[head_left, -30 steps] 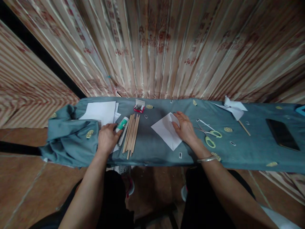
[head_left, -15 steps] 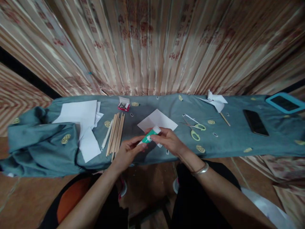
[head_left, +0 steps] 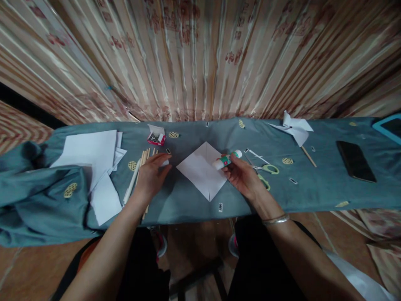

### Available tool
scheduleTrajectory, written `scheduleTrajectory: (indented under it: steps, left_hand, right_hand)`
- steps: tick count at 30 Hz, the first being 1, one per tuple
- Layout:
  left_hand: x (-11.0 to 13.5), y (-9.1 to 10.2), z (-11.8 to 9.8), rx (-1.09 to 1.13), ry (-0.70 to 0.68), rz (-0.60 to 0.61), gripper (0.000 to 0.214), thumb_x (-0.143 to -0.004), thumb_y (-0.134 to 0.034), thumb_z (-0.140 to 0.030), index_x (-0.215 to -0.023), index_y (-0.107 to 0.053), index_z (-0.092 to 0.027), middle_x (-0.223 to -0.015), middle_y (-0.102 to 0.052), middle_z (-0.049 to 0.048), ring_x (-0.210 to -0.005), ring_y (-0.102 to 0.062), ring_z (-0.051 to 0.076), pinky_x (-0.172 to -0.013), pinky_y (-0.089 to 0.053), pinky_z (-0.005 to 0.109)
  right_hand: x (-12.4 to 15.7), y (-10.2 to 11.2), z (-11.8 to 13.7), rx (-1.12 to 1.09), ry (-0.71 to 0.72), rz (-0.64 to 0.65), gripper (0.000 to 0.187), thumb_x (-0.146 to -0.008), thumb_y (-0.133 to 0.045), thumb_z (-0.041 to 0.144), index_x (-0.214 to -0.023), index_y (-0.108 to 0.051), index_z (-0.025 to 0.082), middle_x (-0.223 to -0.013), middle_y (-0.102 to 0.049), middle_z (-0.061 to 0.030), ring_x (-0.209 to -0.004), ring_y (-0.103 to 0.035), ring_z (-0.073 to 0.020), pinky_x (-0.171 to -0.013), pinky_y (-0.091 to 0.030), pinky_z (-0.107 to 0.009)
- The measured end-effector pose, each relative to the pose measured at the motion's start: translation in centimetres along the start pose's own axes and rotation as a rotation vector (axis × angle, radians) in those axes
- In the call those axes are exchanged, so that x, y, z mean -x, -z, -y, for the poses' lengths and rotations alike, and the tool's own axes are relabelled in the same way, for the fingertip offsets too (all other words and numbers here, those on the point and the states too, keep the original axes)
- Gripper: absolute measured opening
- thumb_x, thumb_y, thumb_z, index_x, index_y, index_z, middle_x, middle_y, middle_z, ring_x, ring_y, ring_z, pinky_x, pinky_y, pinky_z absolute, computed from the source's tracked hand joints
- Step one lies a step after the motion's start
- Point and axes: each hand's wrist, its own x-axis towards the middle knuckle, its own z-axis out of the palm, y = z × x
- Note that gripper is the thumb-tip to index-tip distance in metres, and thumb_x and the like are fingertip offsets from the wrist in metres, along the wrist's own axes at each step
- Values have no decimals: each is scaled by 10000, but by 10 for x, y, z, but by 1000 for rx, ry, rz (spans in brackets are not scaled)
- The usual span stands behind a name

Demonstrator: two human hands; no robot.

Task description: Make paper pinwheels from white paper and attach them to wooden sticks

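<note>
My right hand (head_left: pixel 242 175) grips a green and white glue stick (head_left: pixel 225 161), tilted over the right corner of a creased white paper square (head_left: pixel 200 167). That square lies flat on the cloth with one corner toward me. To its left, my left hand (head_left: pixel 153 173) pinches a small white cap (head_left: pixel 164 162) between thumb and fingers. Beneath this hand lie several wooden sticks (head_left: pixel 144 155), partly hidden by it. Green-handled scissors (head_left: pixel 270 169) rest just beyond my right hand, one handle loop partly covered.
White paper sheets (head_left: pixel 90 144) and a white stick-like item (head_left: pixel 130 184) lie on the left. A small red box (head_left: pixel 156 136) of metal bits stands open at the back. A paper pinwheel (head_left: pixel 293 127), a phone (head_left: pixel 355 161) and a blue-framed tablet (head_left: pixel 390 127) lie right.
My hands have moved apart, and the cap is off the glue stick. The left hand has gone left with the cap; the right has carried the glue stick right. The view has shifted slightly.
</note>
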Motion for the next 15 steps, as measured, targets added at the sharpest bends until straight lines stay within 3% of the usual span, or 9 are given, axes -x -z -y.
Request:
scheduleTrajectory:
  steps: [3,6,9,11,13,15]
  left_hand:
    - [-12,-10,11,-166,-94,78,364,-842,-520,-226,-1174,-657,-173,-1257,-646,112,-1183,-575,295,-1038,-439,479]
    - [-16,-14,8,-247,-172,89,380,-885,-461,-187,-1232,-614,-158,-1321,-595,127,-1222,-532,304,-1036,-432,497]
    - [-13,-11,-7,-277,-253,-33,360,-910,-472,-183,-1252,-583,-160,-1368,-541,134,-1251,-491,312,-1049,-409,508]
    - [-6,-15,-22,-274,-340,-94,322,-928,-466,-160,-1225,-589,-149,-1295,-578,143,-1212,-509,296,-1016,-431,489]
    - [5,-24,-37,-252,-471,-33,282,-940,-452,-130,-1169,-613,-165,-1154,-654,112,-1091,-579,258,-913,-492,434]
    - [18,-37,-50,-255,-552,83,284,-954,-452,-165,-1194,-604,-156,-1171,-661,117,-1084,-590,263,-872,-513,419]
  right_hand:
    - [-5,1,-1,14,-4,65,290,-682,-843,346,-901,-717,205,-779,-707,26,-562,-611,-55,-535,-550,-143]
    - [-10,0,-2,-7,-7,45,274,-653,-867,321,-855,-719,209,-771,-703,31,-562,-614,-53,-530,-553,-140]
    - [-14,-1,0,-45,-10,-11,283,-621,-882,342,-794,-710,198,-721,-696,33,-550,-611,-57,-511,-538,-135]
    - [-16,-2,2,-31,13,-36,300,-614,-880,381,-761,-700,191,-686,-688,34,-546,-610,-58,-509,-529,-133]
    - [-17,-2,4,14,52,-59,316,-613,-872,415,-743,-697,185,-666,-684,33,-545,-609,-59,-499,-516,-132]
    - [-18,-3,6,66,83,-81,313,-613,-869,419,-746,-709,186,-670,-689,30,-547,-611,-60,-487,-507,-131]
